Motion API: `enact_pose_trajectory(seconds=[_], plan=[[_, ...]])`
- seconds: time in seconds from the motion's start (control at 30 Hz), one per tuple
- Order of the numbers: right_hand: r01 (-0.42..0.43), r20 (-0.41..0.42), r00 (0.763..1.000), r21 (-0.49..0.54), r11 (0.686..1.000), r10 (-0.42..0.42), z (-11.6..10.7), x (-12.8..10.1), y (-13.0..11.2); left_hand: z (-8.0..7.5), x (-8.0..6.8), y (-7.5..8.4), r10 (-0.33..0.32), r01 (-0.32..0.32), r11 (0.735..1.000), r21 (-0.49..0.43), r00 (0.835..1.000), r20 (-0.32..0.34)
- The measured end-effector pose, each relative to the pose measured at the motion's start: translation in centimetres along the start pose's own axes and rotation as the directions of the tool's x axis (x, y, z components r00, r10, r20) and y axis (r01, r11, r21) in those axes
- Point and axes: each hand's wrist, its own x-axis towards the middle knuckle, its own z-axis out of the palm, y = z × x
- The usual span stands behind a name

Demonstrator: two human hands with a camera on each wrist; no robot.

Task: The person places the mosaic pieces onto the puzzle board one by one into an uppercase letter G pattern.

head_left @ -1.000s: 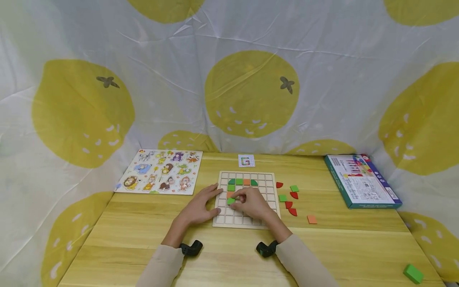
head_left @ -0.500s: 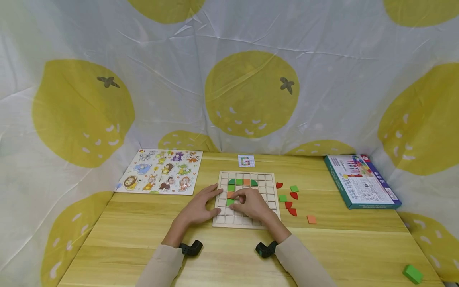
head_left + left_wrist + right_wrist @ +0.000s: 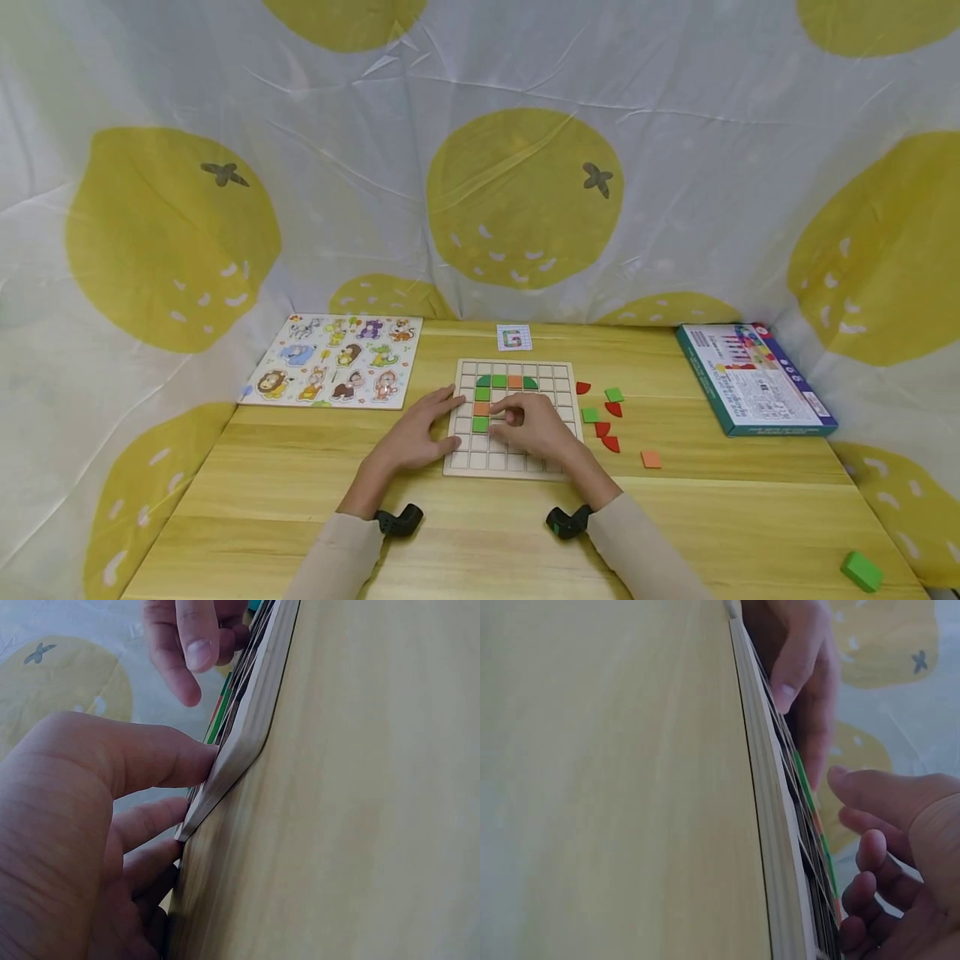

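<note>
A wooden grid board [image 3: 558, 371] lies in the middle of the table. On it, a top row of green and orange tiles [image 3: 507, 381] meets a left column that ends in a green tile [image 3: 481, 424] lying flat in its cell. My left hand [image 3: 431, 421] rests flat against the board's left edge; in the left wrist view its thumb [image 3: 150, 761] presses the board's rim [image 3: 240, 742]. My right hand [image 3: 517, 417] hovers over the board just right of that green tile, fingers loosely curled and holding nothing. The right wrist view shows the right hand [image 3: 900, 847] above the board's edge [image 3: 769, 825].
Loose red, green and orange pieces [image 3: 602, 428] lie right of the board, one orange piece [image 3: 651, 459] nearer me. A pattern card [image 3: 513, 337] sits behind it, an animal puzzle [image 3: 335, 360] far left, a teal box [image 3: 753, 379] right, a green block [image 3: 861, 571] front right.
My right hand has set the green tile flat into its cell in the left column and let go of it. The left hand has not moved.
</note>
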Motion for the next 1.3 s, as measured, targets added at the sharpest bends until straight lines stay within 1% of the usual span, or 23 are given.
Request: enact_pose_trajectory(seconds=[0.17, 0.3, 0.43, 0.6, 0.8, 0.97, 1.2, 1.3], plan=[[-0.026, -0.036, 0.999, -0.008, 1.000, 0.025, -1.1, -0.5, 0.6, 0.0, 0.0, 0.1, -0.007, 0.007, 1.000, -0.002, 1.000, 0.007], [-0.044, -0.064, 0.997, 0.014, 0.999, 0.044, -2.2, -1.2, 1.7, 0.0, 0.0, 0.0, -0.005, 0.005, 1.000, -0.008, 1.000, 0.008], [-0.043, -0.088, 0.995, 0.036, 0.998, 0.046, -3.4, -2.0, 2.6, 0.0, -0.1, 0.0, -0.004, 0.004, 1.000, -0.005, 1.000, 0.013], [-0.064, -0.107, 0.992, 0.021, 0.998, 0.066, -5.0, -3.0, 3.2, 0.0, -0.2, 0.0, -0.006, 0.006, 1.000, 0.001, 1.000, 0.017], [-0.113, -0.125, 0.986, -0.012, 0.994, 0.111, -6.9, -4.2, 4.0, -0.2, -0.1, 0.2, -0.008, 0.008, 1.000, -0.004, 1.000, 0.012], [-0.145, -0.160, 0.978, -0.038, 0.989, 0.137, -8.4, -5.2, 5.2, -0.2, 0.0, 0.3, -0.007, 0.007, 1.000, -0.013, 1.000, 0.014], [-0.166, -0.197, 0.968, -0.039, 0.985, 0.156, -10.7, -6.7, 7.1, -0.2, 0.0, 0.3, -0.004, 0.004, 1.000, -0.001, 1.000, 0.016], [-0.196, -0.213, 0.960, -0.048, 0.979, 0.182, -11.6, -7.2, 7.6, -0.3, 0.0, 0.4, -0.001, 0.001, 1.000, 0.000, 1.000, 0.016]])
